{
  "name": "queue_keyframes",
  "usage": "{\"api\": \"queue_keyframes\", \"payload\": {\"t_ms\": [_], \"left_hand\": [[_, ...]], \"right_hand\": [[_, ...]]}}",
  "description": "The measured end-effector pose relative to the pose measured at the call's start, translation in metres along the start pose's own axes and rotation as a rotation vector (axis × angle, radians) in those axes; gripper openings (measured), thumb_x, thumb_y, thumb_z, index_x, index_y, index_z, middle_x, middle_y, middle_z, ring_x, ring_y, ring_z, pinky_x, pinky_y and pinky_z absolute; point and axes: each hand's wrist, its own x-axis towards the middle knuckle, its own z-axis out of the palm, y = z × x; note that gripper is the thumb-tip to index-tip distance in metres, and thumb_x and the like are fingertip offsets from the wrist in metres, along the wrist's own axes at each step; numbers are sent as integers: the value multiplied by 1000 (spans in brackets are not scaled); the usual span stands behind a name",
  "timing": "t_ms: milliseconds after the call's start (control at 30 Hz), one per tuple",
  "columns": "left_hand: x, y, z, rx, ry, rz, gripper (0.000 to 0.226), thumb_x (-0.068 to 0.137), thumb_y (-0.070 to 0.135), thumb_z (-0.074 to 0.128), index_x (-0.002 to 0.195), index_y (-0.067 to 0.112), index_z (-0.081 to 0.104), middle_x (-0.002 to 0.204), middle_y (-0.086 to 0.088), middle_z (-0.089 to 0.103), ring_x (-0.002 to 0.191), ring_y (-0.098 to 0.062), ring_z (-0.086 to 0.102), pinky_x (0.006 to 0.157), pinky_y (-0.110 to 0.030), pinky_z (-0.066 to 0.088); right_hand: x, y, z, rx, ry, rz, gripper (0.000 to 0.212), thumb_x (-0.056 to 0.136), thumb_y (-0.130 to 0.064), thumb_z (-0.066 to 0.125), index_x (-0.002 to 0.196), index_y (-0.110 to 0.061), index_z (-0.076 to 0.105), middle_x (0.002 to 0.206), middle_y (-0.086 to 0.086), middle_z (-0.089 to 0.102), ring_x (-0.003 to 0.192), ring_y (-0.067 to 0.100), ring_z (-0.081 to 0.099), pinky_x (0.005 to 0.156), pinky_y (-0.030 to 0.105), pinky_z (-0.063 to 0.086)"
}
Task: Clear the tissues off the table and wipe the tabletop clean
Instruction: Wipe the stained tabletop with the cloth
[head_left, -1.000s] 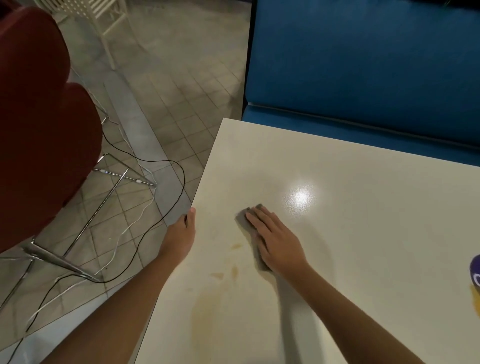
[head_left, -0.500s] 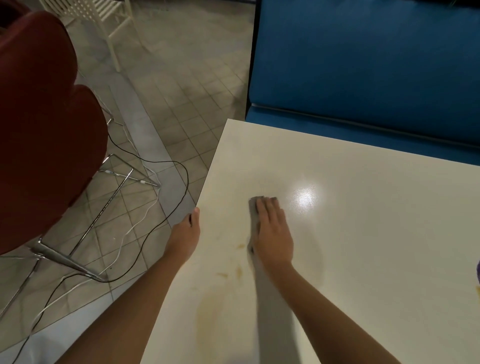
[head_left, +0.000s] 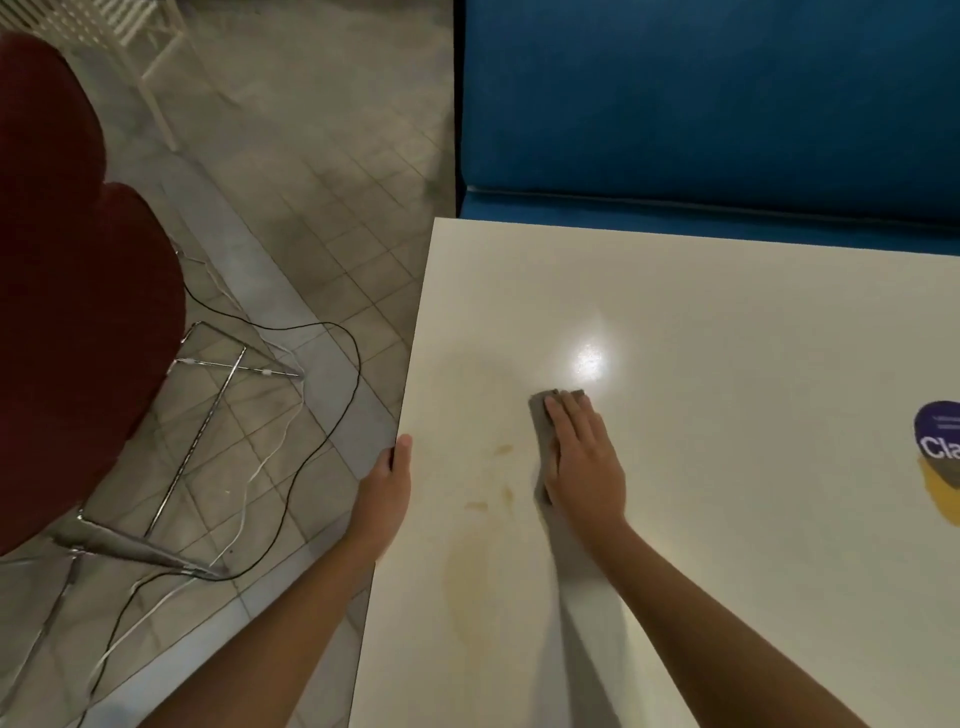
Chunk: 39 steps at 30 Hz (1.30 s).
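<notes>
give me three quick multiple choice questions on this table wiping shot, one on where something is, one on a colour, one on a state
1. Where is the left hand?
A) at the table's left edge, thumb on top
B) raised in mid-air
C) flat at the table's middle

2. What colour is the bench behind the table?
A) green
B) blue
C) white

3. How does the right hand lie on the grey cloth?
A) fingers straight, pressing it flat
B) bunching it in a fist
C) lifting it off the tabletop

Answers:
1 A, its thumb lies over the left edge.
2 B, both seat and backrest are blue.
3 A, the fingers are straight on the cloth, which lies flat on the table.
</notes>
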Motion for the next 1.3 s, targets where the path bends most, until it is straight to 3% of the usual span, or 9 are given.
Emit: {"api": "queue_keyframes", "payload": {"t_ms": [100, 233, 333, 500, 733, 900, 1067, 1200, 1300], "left_hand": [[0, 1, 0, 0, 2, 27, 57, 98, 47, 24, 131, 7, 47, 131, -15, 52, 123, -28, 46, 84, -26, 29], [1, -2, -2, 7, 8, 58, 56, 99, 47, 24, 128, 5, 49, 125, -18, 55, 114, -30, 50, 82, -28, 32], [0, -4, -2, 25, 5, 70, 56, 99, 46, 24, 121, 3, 51, 114, -18, 57, 97, -26, 51, 77, -30, 33], [-1, -5, -2, 30, 2, 76, 45, 99, 45, 24, 105, 8, 50, 83, -2, 52, 88, -26, 49, 71, -30, 32], [3, -7, -3, 23, -25, 110, 59, 99, 48, 22, 129, 3, 45, 126, -20, 53, 114, -34, 50, 84, -37, 38], [6, -9, -3, 31, -34, 109, 63, 98, 50, 22, 135, 2, 41, 133, -23, 48, 122, -37, 45, 93, -41, 37], [7, -9, -4, 41, -43, 100, 65, 98, 50, 20, 137, 1, 39, 135, -25, 46, 123, -39, 44, 98, -41, 36], [4, -8, -5, 31, -50, 119, 63, 99, 47, 21, 134, -1, 41, 133, -25, 47, 121, -39, 45, 95, -40, 37], [2, -8, -5, 34, -40, 127, 63, 100, 47, 21, 129, -4, 46, 130, -26, 49, 118, -39, 47, 92, -39, 38]], "right_hand": [[-11, -27, 1, -65, -10, -33, 48, 81, -20, 35, 117, -6, 62, 121, 10, 62, 116, 30, 57, 96, 36, 48], [-49, -44, 7, -5, -92, -245, 45, 86, -19, 38, 125, -9, 57, 130, 8, 56, 128, 23, 41, 111, 31, 25], [-73, -30, -2, 44, -191, -354, 44, 90, -18, 37, 131, -11, 52, 138, 5, 49, 134, 20, 34, 113, 30, 23], [-93, 7, -21, 42, -124, -114, 45, 90, -18, 35, 132, -13, 50, 138, 5, 49, 134, 15, 33, 113, 24, 24], [-108, -43, -2, -65, 72, 305, 52, 83, -15, 33, 132, -6, 50, 135, 12, 52, 129, 30, 43, 110, 30, 21], [-129, -88, 21, -59, 28, 194, 48, 85, -18, 40, 130, -8, 53, 135, 10, 52, 131, 25, 37, 112, 31, 19], [-141, -78, 0, 67, 33, 23, 48, 83, -8, 41, 129, -11, 53, 132, 8, 55, 127, 22, 43, 104, 30, 39], [-154, -51, -26, 97, 203, 204, 47, 88, -4, 35, 134, -11, 44, 139, 10, 47, 129, 22, 40, 101, 27, 39], [-171, -21, -46, 36, 251, 322, 58, 81, 11, 47, 136, -10, 44, 141, 10, 43, 129, 20, 36, 99, 31, 37]]}}
